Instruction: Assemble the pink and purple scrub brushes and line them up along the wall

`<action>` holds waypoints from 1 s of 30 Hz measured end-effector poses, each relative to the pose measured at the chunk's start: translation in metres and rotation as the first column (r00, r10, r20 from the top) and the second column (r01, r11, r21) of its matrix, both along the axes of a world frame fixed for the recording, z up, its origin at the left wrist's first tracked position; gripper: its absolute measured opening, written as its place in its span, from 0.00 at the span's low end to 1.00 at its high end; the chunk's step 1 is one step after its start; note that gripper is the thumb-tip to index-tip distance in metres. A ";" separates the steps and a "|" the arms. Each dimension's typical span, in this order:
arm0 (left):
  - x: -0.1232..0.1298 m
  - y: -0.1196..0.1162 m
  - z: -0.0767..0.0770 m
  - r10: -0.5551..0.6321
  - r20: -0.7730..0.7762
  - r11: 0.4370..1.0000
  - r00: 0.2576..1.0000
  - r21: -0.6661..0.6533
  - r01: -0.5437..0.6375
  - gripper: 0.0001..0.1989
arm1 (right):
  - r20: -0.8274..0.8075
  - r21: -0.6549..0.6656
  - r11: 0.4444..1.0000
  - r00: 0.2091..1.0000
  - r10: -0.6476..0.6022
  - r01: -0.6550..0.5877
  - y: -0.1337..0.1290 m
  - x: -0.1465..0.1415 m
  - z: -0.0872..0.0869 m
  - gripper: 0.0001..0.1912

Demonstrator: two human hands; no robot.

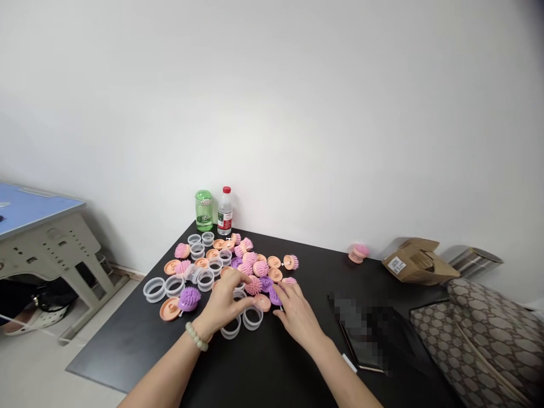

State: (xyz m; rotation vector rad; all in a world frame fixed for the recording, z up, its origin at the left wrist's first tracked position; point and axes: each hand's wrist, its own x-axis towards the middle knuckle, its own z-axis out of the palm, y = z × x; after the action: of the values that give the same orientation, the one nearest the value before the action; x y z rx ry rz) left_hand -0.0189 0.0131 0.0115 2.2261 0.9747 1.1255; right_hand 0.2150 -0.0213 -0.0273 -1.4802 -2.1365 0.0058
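Note:
My left hand (pixel 227 301) reaches over the near part of a spread of small parts, thumb and fingers apart, beside a pink bristled brush head (pixel 254 285). It hides some clear plastic rings behind it. My right hand (pixel 296 313) lies to the right with fingers stretched, its fingertips at a purple piece (pixel 275 295); whether they grip it is hard to see. Between the hands are a peach round cap (pixel 263 303) and a clear ring (pixel 253 326). A purple bristled brush head (pixel 189 298) and a peach cap (pixel 170 309) lie left of my left hand.
Against the wall stand a green bottle (pixel 204 211) and a red-capped water bottle (pixel 225 212). Rightward on the black table (pixel 140 345) are a pink brush (pixel 358 253), a brown paper bag (pixel 419 262), a metallic cylinder (pixel 476 262), a dark flat object (pixel 359 331) and a patterned bag (pixel 497 334).

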 end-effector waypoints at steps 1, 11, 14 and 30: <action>0.000 -0.001 0.001 -0.036 -0.083 0.999 0.996 0.020 0.038 0.19 | 0.006 0.001 1.000 1.000 -0.010 0.010 -0.001 -0.001 -0.002 0.35; 0.010 -0.012 -0.004 -0.046 -0.449 0.986 0.892 0.122 0.112 0.27 | -0.118 -0.066 0.993 0.987 -0.109 0.102 -0.027 0.008 -0.009 0.27; 0.009 -0.017 0.002 -0.135 -0.340 0.984 0.931 0.063 0.166 0.24 | -0.383 -0.211 0.975 0.912 -0.145 0.066 -0.027 0.012 -0.005 0.23; 0.024 -0.036 -0.003 -0.198 0.117 0.883 0.973 -0.410 0.229 0.22 | -0.893 0.014 0.985 0.441 0.089 -0.172 -0.038 0.001 0.003 0.31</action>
State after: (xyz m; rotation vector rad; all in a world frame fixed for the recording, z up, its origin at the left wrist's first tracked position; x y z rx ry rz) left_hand 0.0056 -0.0230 0.0085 1.8733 0.8246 0.7990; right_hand 0.2160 -0.0592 -0.0239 -0.9513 -1.3189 0.7830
